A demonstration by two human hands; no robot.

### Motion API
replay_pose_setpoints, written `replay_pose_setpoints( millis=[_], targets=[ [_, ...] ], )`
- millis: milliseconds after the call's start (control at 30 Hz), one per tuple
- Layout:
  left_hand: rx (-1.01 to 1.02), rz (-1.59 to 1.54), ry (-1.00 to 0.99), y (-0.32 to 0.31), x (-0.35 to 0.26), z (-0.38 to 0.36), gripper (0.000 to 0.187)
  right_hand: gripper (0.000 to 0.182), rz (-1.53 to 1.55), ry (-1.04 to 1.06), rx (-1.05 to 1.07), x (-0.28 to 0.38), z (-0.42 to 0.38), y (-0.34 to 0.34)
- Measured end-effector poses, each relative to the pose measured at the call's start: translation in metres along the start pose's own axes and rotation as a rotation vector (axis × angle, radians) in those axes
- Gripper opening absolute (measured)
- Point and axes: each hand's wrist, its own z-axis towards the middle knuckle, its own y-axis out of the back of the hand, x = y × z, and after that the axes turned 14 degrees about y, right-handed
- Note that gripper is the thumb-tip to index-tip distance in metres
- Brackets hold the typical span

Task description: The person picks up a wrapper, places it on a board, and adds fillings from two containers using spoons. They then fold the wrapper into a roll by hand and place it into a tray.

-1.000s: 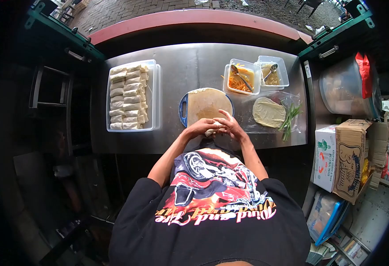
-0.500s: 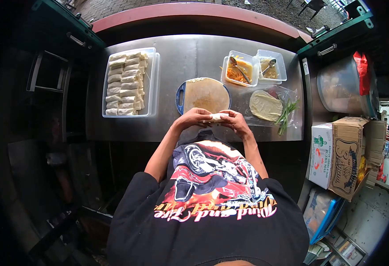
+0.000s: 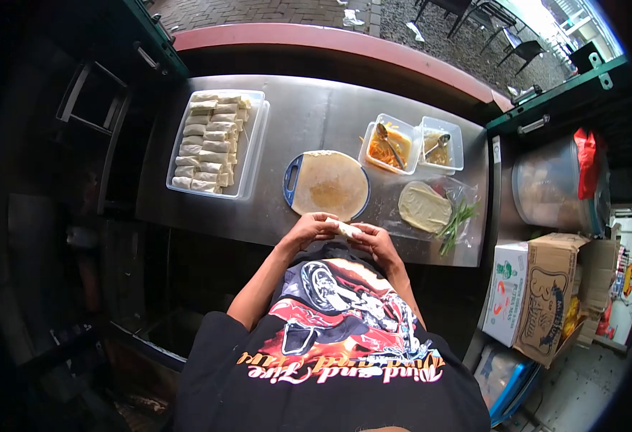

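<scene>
Both hands hold a pale rolled spring roll (image 3: pixel 345 229) at the front edge of the steel counter (image 3: pixel 309 119), close to my chest. My left hand (image 3: pixel 312 227) grips its left end and my right hand (image 3: pixel 375 240) grips its right end. Just beyond the hands lies a round blue board (image 3: pixel 290 180) with a flat wrapper (image 3: pixel 330 184) spread on it.
A clear tray (image 3: pixel 252 155) with several finished rolls sits at the left. Two tubs with spoons, shredded carrot filling (image 3: pixel 389 144) and another filling (image 3: pixel 441 143), stand at the back right. A stack of wrappers (image 3: pixel 424 207) and green stalks (image 3: pixel 456 221) lie on plastic. Cardboard boxes (image 3: pixel 546 291) stand right.
The hands drew the roll back from the board toward my body, and the view swung a little to the right and tilted.
</scene>
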Motion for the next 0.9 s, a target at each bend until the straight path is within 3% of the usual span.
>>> replay_pose_setpoints(
  millis=[133, 467, 900],
  targets=[
    [-0.006, -0.136, -0.029, -0.018, 0.01, -0.005, 0.039, 0.038, -0.014, -0.027, 0.039, 0.013, -0.006, 0.005],
    [0.04, -0.359, -0.05, -0.04, 0.036, -0.018, 0.036, 0.038, -0.059, -0.023, 0.097, 0.026, -0.021, 0.02],
    [-0.127, -0.195, 0.002, -0.062, 0.046, -0.053, 0.039, 0.043, -0.11, -0.07, 0.225, 0.02, -0.03, 0.015]
  ],
)
